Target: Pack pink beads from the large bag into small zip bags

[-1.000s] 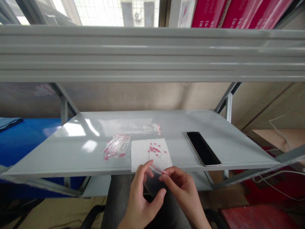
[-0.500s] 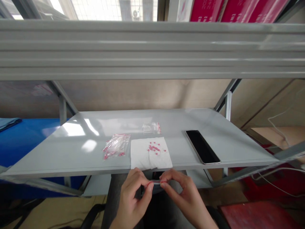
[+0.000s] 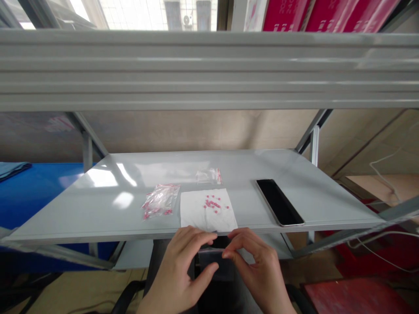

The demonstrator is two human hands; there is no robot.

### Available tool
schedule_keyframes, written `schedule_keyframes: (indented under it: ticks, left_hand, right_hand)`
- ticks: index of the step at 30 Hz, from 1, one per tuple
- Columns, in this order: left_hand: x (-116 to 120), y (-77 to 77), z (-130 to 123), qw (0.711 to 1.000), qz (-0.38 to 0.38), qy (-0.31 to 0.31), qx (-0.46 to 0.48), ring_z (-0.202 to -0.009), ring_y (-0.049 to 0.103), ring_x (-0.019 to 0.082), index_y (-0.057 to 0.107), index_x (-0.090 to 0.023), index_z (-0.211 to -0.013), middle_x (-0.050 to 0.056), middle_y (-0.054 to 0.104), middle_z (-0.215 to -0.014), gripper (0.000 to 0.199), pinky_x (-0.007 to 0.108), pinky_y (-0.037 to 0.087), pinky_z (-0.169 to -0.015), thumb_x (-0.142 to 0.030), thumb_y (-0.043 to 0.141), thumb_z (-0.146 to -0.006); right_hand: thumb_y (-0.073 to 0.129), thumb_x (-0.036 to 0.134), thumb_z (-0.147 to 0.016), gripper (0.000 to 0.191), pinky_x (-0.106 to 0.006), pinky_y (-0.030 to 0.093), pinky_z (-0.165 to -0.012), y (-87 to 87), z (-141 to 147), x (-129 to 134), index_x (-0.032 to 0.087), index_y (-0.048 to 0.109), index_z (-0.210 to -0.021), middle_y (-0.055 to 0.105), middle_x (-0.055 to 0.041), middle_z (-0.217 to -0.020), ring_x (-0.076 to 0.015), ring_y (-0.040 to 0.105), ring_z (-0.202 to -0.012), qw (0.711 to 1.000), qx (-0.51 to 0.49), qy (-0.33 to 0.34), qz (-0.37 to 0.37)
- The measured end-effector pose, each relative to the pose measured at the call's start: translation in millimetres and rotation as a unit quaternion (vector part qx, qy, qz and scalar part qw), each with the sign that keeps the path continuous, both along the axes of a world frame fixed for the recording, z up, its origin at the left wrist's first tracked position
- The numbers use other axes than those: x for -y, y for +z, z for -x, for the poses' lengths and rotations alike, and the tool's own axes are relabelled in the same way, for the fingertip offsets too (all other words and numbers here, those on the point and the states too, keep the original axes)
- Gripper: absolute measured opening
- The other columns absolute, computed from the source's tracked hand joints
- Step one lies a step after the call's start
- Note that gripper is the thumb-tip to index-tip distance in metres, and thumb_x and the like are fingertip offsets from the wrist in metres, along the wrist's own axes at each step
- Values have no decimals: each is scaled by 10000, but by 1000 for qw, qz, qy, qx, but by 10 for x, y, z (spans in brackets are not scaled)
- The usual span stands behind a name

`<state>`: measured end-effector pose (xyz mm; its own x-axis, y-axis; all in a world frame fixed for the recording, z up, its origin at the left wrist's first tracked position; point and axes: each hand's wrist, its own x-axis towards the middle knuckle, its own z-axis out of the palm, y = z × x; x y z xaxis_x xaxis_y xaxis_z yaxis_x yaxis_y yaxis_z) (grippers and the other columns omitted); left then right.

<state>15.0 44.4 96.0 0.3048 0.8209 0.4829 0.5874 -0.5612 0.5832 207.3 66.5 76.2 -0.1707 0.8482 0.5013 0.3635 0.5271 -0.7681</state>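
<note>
A small clear plastic bag hangs just below the table's front edge. My right hand pinches the bag's top right corner between thumb and fingers. Around the bag's left side is my left hand, its thumb and fingers apart and nothing visibly gripped. Beyond my hands, a white paper sheet carries several small pink beads. Bags with pink pieces lie in a pile left of the sheet. Behind the sheet rests another clear bag with a red edge.
A black phone lies on the right of the grey table. A thick metal shelf beam crosses above the table. Slanted metal supports stand at both back corners, and white cables hang at the right.
My left thumb and fingers have spread apart and come off the bag's left end. The bag now hangs down flat from my right hand's pinch.
</note>
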Motion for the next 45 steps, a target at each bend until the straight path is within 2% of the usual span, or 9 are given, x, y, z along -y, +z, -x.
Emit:
schedule_keyframes:
  ticks: [3, 8, 24, 29, 33, 37, 40, 42, 45]
  left_hand:
    - [3, 30, -42, 999, -14, -16, -31, -786, 605, 188, 641, -222, -904, 19, 674, -818, 157, 325, 479, -720, -89, 557, -907]
    - [34, -7, -83, 996, -82, 21, -9, -686, 567, 193, 600, -201, -688, 12, 607, -616, 277, 327, 437, -617, -20, 488, -864]
    - [56, 9, 40, 989, -106, 35, 100, -578, 595, 149, 637, -222, -741, -31, 624, -590, 163, 288, 496, -551, -178, 773, -819]
    - [64, 37, 58, 987, -103, 38, 120, -549, 581, 139, 556, -214, -674, -44, 591, -564, 282, 268, 475, -516, -247, 810, -792]
    - [74, 120, 110, 989, -99, 33, 106, -571, 603, 134, 605, -221, -703, -42, 606, -595, 205, 259, 502, -555, -198, 753, -844]
    - [-60, 49, 422, 987, -91, 116, 65, -761, 697, 169, 687, -262, -950, -4, 728, -833, 87, 282, 557, -695, -198, 660, -897]
    - [-331, -157, 837, 958, -91, 268, 40, -952, 693, 248, 672, -222, -1075, 70, 741, -1001, 212, 396, 555, -863, -324, 617, -897]
    - [-538, -313, 1103, 942, -86, 324, 10, -1019, 674, 305, 696, -185, -1078, 120, 742, -1069, 341, 461, 539, -914, -420, 609, -847]
    - [-754, -482, 1339, 946, -48, 322, -7, -1010, 697, 322, 737, -181, -1021, 125, 765, -1082, 405, 461, 550, -918, -483, 615, -781]
  right_hand:
    - [678, 94, -823, 196, -268, 533, -707, 36, 38, 21, 232, 680, -684, 702, -8, -697, -215, 695, -818, 999, 13, 40, -26]
    - [625, 17, -806, 245, -248, 514, -678, 92, 80, 81, 221, 659, -675, 692, 2, -698, -190, 683, -788, 996, 33, 86, -23]
    - [606, 40, -827, 212, -265, 522, -651, 207, 26, 76, 219, 610, -714, 645, -4, -642, -190, 647, -743, 991, 26, 102, -82]
    - [638, 73, -844, 175, -288, 514, -648, 269, 18, 60, 210, 635, -736, 658, -16, -670, -185, 624, -704, 990, 8, 121, -75]
    - [635, 64, -854, 179, -287, 491, -619, 361, 49, 10, 200, 693, -753, 664, -25, -675, -173, 618, -670, 990, -13, 119, -78]
    - [702, 177, -829, 118, -288, 478, -572, 405, 97, -352, 204, 741, -721, 692, -33, -673, -176, 619, -630, 991, -127, 32, -26]
    - [746, 215, -785, 92, -253, 481, -516, 412, 164, -887, 174, 720, -707, 652, 0, -582, -148, 603, -542, 939, -289, -86, 167]
    - [687, 197, -857, 80, -237, 531, -584, 399, 252, -1273, 145, 703, -799, 678, -5, -659, -135, 652, -606, 925, -301, -97, 208]
    - [636, 169, -927, 83, -248, 571, -636, 329, 429, -1732, 126, 658, -995, 692, -6, -804, -123, 678, -665, 913, -291, -114, 262]
